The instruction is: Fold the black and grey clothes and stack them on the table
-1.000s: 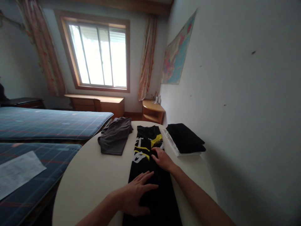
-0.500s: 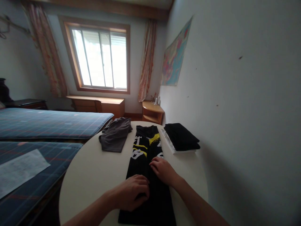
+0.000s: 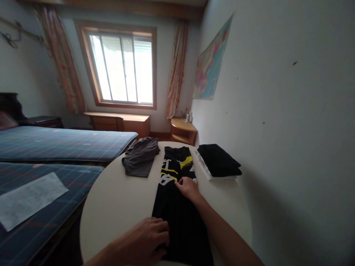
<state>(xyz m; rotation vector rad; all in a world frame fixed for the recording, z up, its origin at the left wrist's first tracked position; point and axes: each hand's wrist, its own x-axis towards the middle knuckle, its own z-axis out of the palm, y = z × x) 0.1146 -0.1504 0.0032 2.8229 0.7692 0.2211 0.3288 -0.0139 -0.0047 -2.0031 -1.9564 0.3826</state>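
A black T-shirt [image 3: 183, 229] with white and yellow print lies folded into a long strip down the round white table [image 3: 111, 210], its collar at the far end. My right hand [image 3: 188, 187] is on the strip just below the print, fingers curled together and fingertips pinching at the cloth. At the strip's near left edge is my left hand [image 3: 146, 238], its fingers bent over the fabric and a gap between thumb and fingers. The near hem is partly out of view.
Grey folded clothing [image 3: 141, 157] lies at the table's far left. Black folded clothes [image 3: 219, 160] rest on something white at the right, near the wall [image 3: 299, 147]. Left of the table are plaid mattresses [image 3: 69, 144], one bearing a paper sheet [image 3: 33, 199].
My left hand has slid toward me and left, from the middle of the shirt to its near left edge. My right hand has shifted slightly up the strip. The view has turned slightly left.
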